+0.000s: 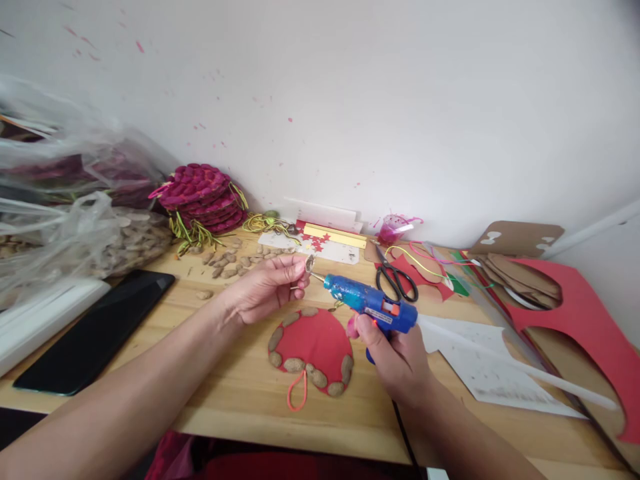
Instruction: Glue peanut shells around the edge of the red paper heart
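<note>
our right hand (400, 360) grips the glue gun (356, 297); our left hand (273, 287) pinches a shell (309, 263) at its nozzle (317, 276), probably for aim. red card (316, 339), peanuts (295, 365) along its edge, lies flat on the tabletop (223, 393) below, likely freeing both hands.

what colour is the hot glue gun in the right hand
The hot glue gun is blue, shown in the head view.

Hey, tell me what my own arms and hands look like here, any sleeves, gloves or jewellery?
Your left hand and right hand are ungloved, with no ring, watch or bracelet visible. The left forearm and right forearm show no sleeves. A pink mark seems to show on the right index fingertip.
</note>
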### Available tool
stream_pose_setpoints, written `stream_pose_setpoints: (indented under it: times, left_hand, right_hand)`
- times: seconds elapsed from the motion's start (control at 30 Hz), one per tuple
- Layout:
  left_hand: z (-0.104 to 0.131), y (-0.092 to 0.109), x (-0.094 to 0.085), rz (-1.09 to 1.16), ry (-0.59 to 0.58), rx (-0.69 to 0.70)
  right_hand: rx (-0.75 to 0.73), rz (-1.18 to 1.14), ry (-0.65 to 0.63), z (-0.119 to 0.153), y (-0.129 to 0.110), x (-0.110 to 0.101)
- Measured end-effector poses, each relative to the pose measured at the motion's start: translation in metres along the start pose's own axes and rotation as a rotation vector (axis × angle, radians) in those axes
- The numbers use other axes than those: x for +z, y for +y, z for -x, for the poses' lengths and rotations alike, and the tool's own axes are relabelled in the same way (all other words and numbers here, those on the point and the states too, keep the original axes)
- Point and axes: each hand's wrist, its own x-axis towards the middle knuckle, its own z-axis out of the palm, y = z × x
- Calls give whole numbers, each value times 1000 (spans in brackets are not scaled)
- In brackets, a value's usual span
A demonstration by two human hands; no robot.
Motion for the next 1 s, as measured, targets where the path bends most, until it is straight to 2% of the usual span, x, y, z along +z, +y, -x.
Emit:
stream_pose_setpoints:
  times: [0.4,0.47,0.57,0.67,0.87,1.0]
  left_hand:
    - [0,0,0,-14,-2,6]
    - [1,2,0,-31,11,18]
    - [3,7,1,-95,39,40]
    - [6,9,2,-279,68,99]
    - [12,-3,15,-998,43,247]
    - [16,-14,25,-1198,6,380]
  right_hand:
    - [15,-9,42,0,2,0]
    - [51,-63,69,-1,4,1]
    - [194,-222,117,-8,7,3]
    - [378,-419,154,-15,12,3]
    - [601,-602,157,-20,19,5]
    - [682,-651,152,-17,15,9]
